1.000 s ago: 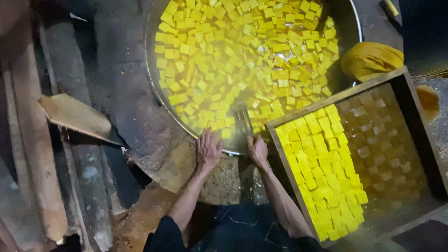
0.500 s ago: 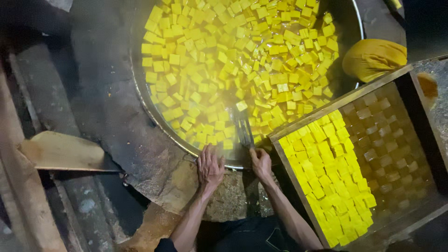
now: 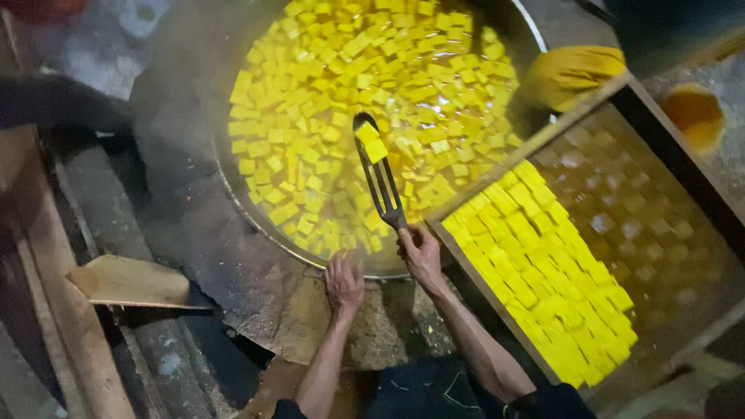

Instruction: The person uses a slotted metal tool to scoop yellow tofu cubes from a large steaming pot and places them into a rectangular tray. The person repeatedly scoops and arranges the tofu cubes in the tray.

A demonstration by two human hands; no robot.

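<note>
Here the right hand (image 3: 423, 256) is closed around the handle end of a dark slotted spatula (image 3: 378, 174), its grip tight on the narrow shaft just above the near rim of the big round pan (image 3: 233, 194). The spatula's blade reaches out over the liquid and carries two yellow cubes (image 3: 372, 142) near its far tip, lifted clear of the rest. The left hand (image 3: 344, 283) holds nothing; it lies palm down with fingers loosely spread on the rough stone edge (image 3: 388, 326) just below the pan's rim, just beside the right hand. Around the blade the pan is crowded with floating yellow cubes (image 3: 326, 101) in a yellowish liquid. To the right, touching the pan's edge, stands a wooden tray (image 3: 528, 143) set at a slant; its near half is packed with rows of bright yellow cubes (image 3: 543, 271), while its far half shows paler, brownish squares (image 3: 628, 202). A yellow cloth (image 3: 574, 74) lies bunched beyond the tray's upper corner. Off to the left a flat wooden board (image 3: 128, 281) rests on dark planks.
</note>
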